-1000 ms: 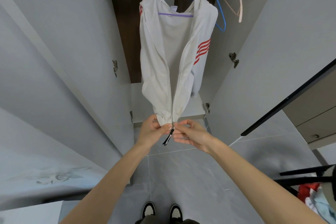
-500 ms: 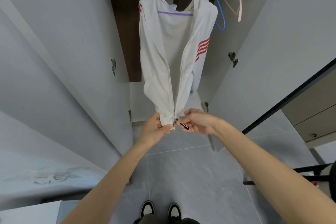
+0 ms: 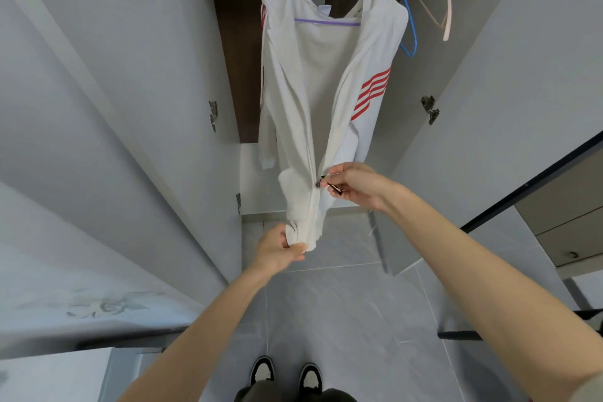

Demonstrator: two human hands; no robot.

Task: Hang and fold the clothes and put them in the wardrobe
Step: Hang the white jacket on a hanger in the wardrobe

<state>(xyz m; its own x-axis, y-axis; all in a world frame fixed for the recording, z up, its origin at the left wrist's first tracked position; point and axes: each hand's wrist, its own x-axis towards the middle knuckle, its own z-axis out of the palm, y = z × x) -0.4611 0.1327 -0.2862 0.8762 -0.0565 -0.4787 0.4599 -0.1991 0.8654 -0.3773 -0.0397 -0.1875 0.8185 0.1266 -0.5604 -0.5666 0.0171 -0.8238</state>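
Head view: a white jacket (image 3: 287,127) is hanging at 12 o'clock on a purple hanger (image 3: 329,23) inside the open wardrobe, in front of its dark back panel (image 3: 228,42). The garment is stretching down and toward the camera. Its front is lying open from the collar down to the middle and closing into a single seam below that. Red stripes (image 3: 373,88) are showing on the sleeve at 1 o'clock, and a thinner red line is running along the shoulder at 11 o'clock.

The left hand (image 3: 277,248) is reaching in from 6 o'clock. Its fingers and thumb are curling round the bunched bottom hem of the jacket and drawing the cloth taut toward the person.

The right hand (image 3: 355,183) is coming in from 4 o'clock. It is sitting just to the 3 o'clock side of the zip line, higher up the garment than the left hand. Its thumb and forefinger are pinching the small black zipper pull (image 3: 334,188), and its other fingers are curling loosely behind.

A blue hanger (image 3: 411,26) and a pale pink hanger (image 3: 447,10) are hanging bare just beside the jacket at 1 o'clock. The left wardrobe door (image 3: 114,75) is standing open at 9 o'clock and the right wardrobe door (image 3: 522,75) at 2 o'clock, each carrying metal hinges. A grey tiled floor (image 3: 342,320) is lying beneath the arms. Two black-and-white shoes (image 3: 262,372) are showing at 6 o'clock.
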